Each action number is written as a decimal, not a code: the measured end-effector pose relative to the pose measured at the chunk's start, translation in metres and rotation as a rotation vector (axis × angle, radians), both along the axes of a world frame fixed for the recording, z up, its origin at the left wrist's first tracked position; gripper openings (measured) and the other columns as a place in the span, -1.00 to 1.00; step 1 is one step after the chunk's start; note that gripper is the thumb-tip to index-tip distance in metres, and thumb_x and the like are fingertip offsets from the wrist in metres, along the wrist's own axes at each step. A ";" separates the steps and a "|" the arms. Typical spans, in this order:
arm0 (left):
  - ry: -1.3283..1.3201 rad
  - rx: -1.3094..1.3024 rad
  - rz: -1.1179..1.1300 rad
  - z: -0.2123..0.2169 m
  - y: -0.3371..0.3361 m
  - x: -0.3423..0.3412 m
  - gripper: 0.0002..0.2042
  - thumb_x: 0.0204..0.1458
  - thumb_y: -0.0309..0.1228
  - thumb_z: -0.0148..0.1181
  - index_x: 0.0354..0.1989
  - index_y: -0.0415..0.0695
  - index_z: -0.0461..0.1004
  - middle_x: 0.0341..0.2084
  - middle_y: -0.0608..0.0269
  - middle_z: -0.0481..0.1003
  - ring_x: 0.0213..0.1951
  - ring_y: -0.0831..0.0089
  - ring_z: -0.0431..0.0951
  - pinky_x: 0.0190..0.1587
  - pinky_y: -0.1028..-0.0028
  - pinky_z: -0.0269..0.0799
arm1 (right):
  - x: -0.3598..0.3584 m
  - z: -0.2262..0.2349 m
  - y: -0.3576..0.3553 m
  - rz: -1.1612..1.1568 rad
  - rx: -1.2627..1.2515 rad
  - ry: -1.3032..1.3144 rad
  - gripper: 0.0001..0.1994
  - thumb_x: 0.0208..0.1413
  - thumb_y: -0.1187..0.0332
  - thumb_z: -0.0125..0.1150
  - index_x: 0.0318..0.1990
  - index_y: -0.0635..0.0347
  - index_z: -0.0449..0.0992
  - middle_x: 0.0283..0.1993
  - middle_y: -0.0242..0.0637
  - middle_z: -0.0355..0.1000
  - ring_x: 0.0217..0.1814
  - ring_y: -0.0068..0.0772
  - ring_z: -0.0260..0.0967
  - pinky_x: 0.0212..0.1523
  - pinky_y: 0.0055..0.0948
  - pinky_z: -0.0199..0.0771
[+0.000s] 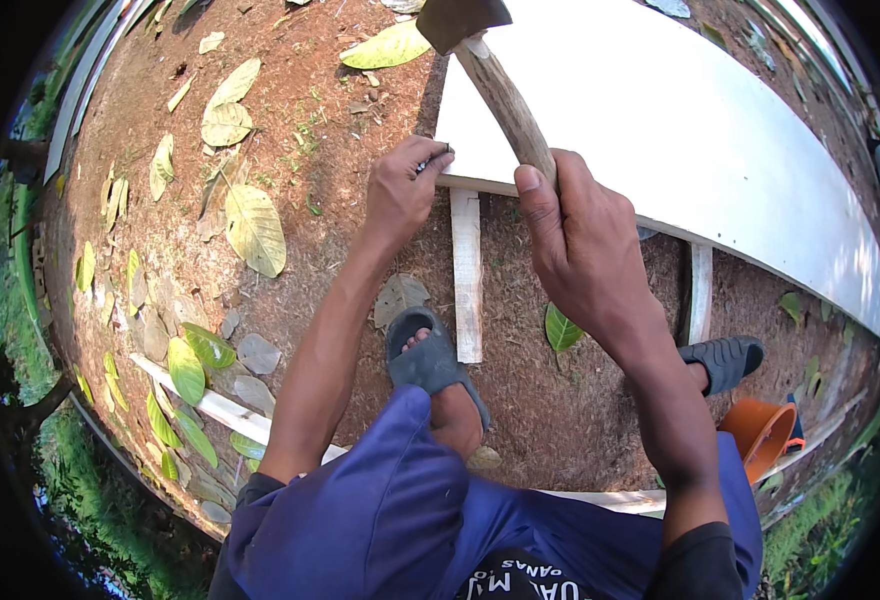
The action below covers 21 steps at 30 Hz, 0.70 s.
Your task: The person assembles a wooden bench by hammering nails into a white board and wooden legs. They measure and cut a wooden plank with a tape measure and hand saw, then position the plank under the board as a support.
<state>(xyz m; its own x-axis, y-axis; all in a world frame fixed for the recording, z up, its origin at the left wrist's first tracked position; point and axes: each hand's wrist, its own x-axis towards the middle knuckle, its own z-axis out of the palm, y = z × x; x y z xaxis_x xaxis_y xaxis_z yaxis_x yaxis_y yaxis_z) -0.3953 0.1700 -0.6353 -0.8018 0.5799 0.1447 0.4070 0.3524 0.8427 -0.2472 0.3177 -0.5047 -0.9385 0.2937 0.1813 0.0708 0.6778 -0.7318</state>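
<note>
Yellow and green leaves (255,230) lie on brown soil (325,95) at left; the left hand (400,185) is bunched at the near left corner of a white board (660,100), fingertips pinched on a small dark piece (447,149), too hidden to identify; below is an open-toed sandal (428,360), just beside a wooden strut (467,280) that meets the board's underside; the right hand (590,240), apart from the left, is wrapped round the handle of a dark-headed tool (500,95), its head cut off by the upper edge of view; farther right are a second strut (700,290), another sandal (725,362) and an orange container (755,440); a stroke aimed off line would probably catch the pinched fingertips; a blow near the corner could tilt or split the board if the strut gives poor support; a loosened grip could drop the tool towards the bare toes.
</note>
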 end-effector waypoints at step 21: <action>-0.652 0.167 0.338 -0.028 -0.021 0.004 -0.50 0.02 -0.08 0.50 -0.20 -0.39 0.65 -0.50 0.20 0.60 -0.39 0.55 0.54 -0.28 0.54 0.47 | 0.027 -0.039 0.001 -0.055 -0.149 -0.433 -0.63 0.45 0.19 -0.07 -0.27 0.41 0.32 -0.55 0.11 0.39 -0.51 0.24 0.41 -0.47 0.04 0.36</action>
<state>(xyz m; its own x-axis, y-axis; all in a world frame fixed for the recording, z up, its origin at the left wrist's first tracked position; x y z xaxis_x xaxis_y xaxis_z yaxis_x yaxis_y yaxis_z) -0.3911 0.1493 -0.6637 -0.8856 0.2985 -0.3557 -0.3003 0.2162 0.9290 -0.2203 0.3183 -0.5436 -0.9010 0.3380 -0.2719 0.4241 0.5542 -0.7162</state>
